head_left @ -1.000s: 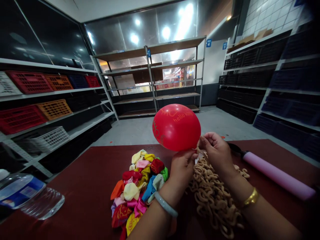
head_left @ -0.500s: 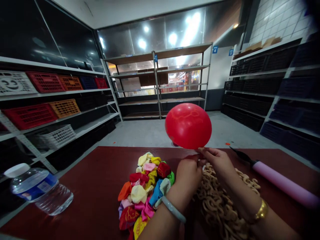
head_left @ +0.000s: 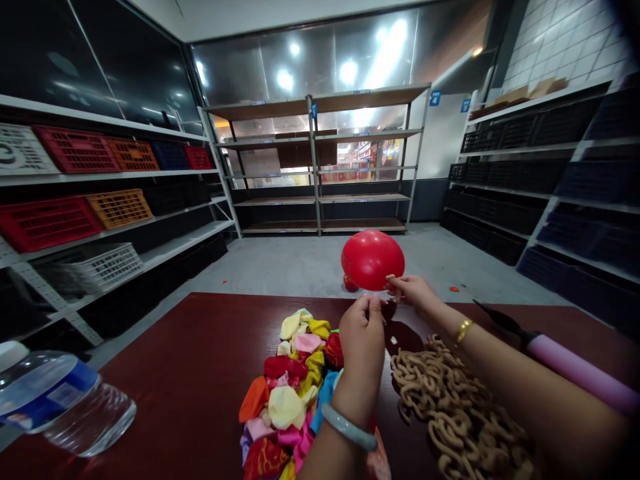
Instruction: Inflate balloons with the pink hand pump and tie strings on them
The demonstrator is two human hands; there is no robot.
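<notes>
An inflated red balloon (head_left: pixel 373 260) is held above the far edge of the table, its neck end toward me. My right hand (head_left: pixel 413 290) pinches at that neck, fingers closed, with a bit of tan beside the fingertips. Just below and left of it, my left hand (head_left: pixel 363 333) is closed, thumb pressed on the forefinger; what it grips is too small to make out. Under my left forearm lies a pile of limp, colourful balloons (head_left: pixel 285 407). A heap of tan loops like rubber bands (head_left: pixel 450 400) lies below my right forearm.
A pink hand pump (head_left: pixel 580 370) with a black nozzle lies at the right of the dark red table (head_left: pixel 190 373). A water bottle (head_left: pixel 65 400) stands at the left. Shelves with crates (head_left: pixel 70 150) line the sides; a rack (head_left: pixel 320 200) stands behind.
My hands have drawn slightly apart, the right farther out and the left just below it. The balloon has moved lower and away, and its underside has turned. The view has shifted a little.
</notes>
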